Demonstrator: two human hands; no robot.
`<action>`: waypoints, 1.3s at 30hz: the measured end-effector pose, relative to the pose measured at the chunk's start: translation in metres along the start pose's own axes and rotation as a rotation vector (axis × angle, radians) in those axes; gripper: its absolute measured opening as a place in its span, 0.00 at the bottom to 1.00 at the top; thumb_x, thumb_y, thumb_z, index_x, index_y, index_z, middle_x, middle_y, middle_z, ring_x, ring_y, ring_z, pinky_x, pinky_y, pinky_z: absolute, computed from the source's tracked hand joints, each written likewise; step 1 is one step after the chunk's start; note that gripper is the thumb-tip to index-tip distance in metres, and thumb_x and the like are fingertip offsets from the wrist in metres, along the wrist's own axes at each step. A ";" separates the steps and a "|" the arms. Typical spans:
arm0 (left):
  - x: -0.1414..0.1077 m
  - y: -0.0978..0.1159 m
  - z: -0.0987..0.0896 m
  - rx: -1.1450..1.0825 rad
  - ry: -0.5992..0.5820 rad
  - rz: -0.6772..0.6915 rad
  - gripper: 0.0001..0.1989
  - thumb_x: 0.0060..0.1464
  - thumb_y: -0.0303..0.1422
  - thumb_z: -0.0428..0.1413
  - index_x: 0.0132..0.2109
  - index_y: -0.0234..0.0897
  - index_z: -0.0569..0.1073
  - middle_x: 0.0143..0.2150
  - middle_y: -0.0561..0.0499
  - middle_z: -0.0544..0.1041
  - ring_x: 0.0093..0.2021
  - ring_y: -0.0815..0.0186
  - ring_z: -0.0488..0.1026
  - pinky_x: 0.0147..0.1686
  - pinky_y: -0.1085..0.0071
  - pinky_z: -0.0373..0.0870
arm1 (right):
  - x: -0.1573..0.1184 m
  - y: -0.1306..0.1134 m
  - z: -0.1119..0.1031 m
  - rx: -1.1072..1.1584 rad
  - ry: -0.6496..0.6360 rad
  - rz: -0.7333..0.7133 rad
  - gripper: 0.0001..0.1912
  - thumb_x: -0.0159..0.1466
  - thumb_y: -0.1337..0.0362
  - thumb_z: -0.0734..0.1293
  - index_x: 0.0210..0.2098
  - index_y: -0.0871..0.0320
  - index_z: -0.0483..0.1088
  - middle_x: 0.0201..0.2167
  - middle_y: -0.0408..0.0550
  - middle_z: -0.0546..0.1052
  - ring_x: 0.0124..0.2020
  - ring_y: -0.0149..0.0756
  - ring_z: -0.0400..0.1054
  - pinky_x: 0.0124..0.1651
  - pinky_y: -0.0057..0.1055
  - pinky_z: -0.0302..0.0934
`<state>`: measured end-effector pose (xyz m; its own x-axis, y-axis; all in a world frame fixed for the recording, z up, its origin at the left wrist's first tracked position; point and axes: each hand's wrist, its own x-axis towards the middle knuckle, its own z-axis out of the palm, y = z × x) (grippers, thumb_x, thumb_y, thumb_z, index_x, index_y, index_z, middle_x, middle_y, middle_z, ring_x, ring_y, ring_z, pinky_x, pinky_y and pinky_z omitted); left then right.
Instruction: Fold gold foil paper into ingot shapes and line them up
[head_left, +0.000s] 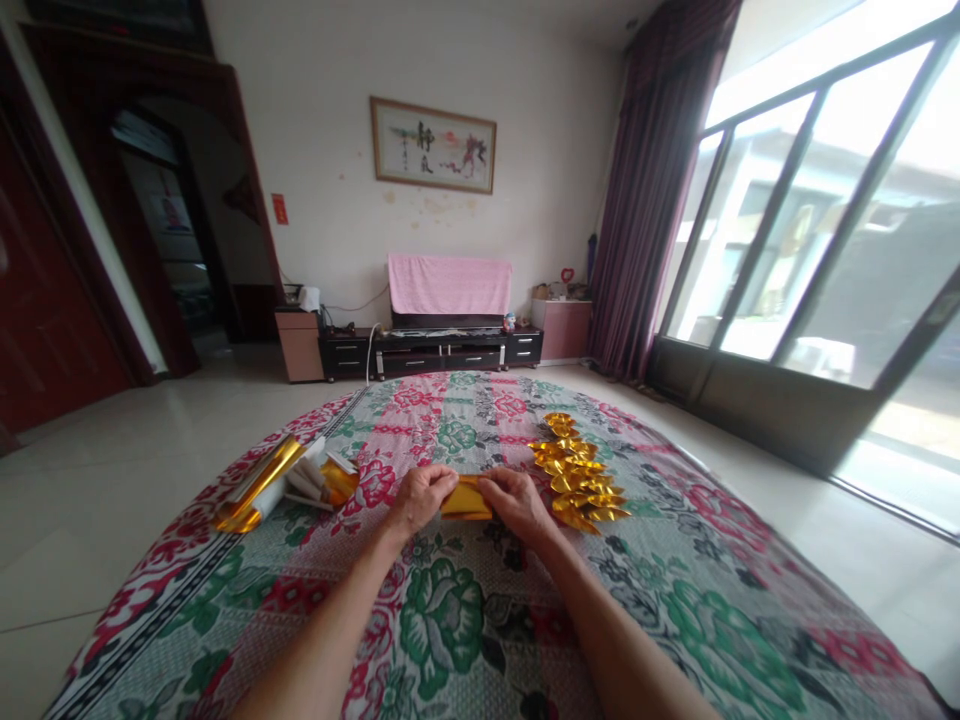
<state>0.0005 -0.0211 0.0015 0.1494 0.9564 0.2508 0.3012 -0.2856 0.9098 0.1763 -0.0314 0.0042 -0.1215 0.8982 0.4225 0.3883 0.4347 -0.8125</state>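
Observation:
A sheet of gold foil paper with a folded edge is stretched between my two hands, just above the patterned tablecloth. My left hand pinches its upper left corner between thumb and fingers. At the upper right corner, my right hand grips it the same way. Close to the right of my right hand lies a row of folded gold foil pieces with pointed ends. Off to the left rests a loose pile of gold foil sheets, some showing their white backs.
The round table is covered by a floral red, green and grey tablecloth. Beyond it, a low black TV cabinet stands against the wall, with a pink cloth draped above. Large glass doors are on the right.

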 end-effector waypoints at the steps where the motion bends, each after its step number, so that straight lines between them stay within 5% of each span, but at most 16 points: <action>1: 0.000 0.000 0.000 -0.053 0.002 -0.047 0.14 0.47 0.41 0.51 0.29 0.34 0.73 0.18 0.56 0.68 0.18 0.72 0.62 0.19 0.77 0.56 | 0.000 0.002 0.000 0.026 0.010 0.007 0.14 0.58 0.59 0.59 0.28 0.61 0.72 0.18 0.41 0.69 0.21 0.28 0.61 0.23 0.21 0.55; 5: 0.002 0.001 -0.004 -0.199 0.064 -0.215 0.12 0.43 0.41 0.55 0.27 0.34 0.71 0.15 0.59 0.65 0.15 0.75 0.58 0.15 0.78 0.51 | 0.000 0.008 0.000 0.103 0.051 -0.057 0.18 0.57 0.64 0.60 0.47 0.58 0.66 0.31 0.44 0.74 0.26 0.28 0.66 0.28 0.22 0.60; 8: 0.003 0.001 -0.008 -0.255 0.096 -0.266 0.13 0.40 0.41 0.56 0.25 0.34 0.69 0.15 0.59 0.65 0.14 0.76 0.57 0.14 0.79 0.50 | -0.003 0.007 0.002 0.117 -0.046 -0.150 0.23 0.55 0.69 0.58 0.51 0.55 0.62 0.38 0.45 0.74 0.28 0.28 0.67 0.31 0.23 0.61; 15: 0.001 0.001 -0.008 -0.252 0.104 -0.278 0.13 0.42 0.41 0.55 0.27 0.33 0.70 0.17 0.58 0.66 0.15 0.76 0.60 0.14 0.80 0.52 | -0.006 -0.001 0.003 0.040 -0.091 -0.118 0.12 0.56 0.65 0.61 0.38 0.56 0.72 0.30 0.42 0.75 0.26 0.29 0.65 0.29 0.23 0.59; 24: 0.002 0.000 -0.003 -0.093 0.055 -0.080 0.13 0.47 0.41 0.53 0.31 0.34 0.74 0.24 0.53 0.74 0.22 0.70 0.69 0.22 0.76 0.64 | -0.004 -0.011 -0.002 0.123 -0.028 -0.094 0.09 0.55 0.61 0.64 0.29 0.58 0.74 0.38 0.47 0.75 0.39 0.36 0.68 0.38 0.27 0.61; 31: 0.002 -0.002 0.000 0.033 0.032 0.064 0.15 0.50 0.41 0.51 0.34 0.34 0.76 0.23 0.52 0.75 0.23 0.68 0.71 0.24 0.75 0.65 | -0.003 -0.004 0.005 0.260 0.038 0.005 0.10 0.56 0.59 0.64 0.33 0.59 0.71 0.24 0.42 0.73 0.24 0.30 0.64 0.27 0.25 0.58; 39: 0.003 -0.006 0.002 -0.069 0.010 -0.019 0.17 0.49 0.42 0.53 0.38 0.33 0.77 0.21 0.52 0.75 0.22 0.67 0.70 0.22 0.75 0.63 | 0.001 0.011 0.012 0.469 0.085 0.006 0.11 0.55 0.60 0.66 0.36 0.57 0.66 0.30 0.44 0.74 0.31 0.33 0.69 0.36 0.29 0.62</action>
<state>0.0007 -0.0162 -0.0037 0.1351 0.9623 0.2359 0.2385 -0.2626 0.9350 0.1692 -0.0247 -0.0086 -0.0377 0.9008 0.4326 -0.0677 0.4296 -0.9005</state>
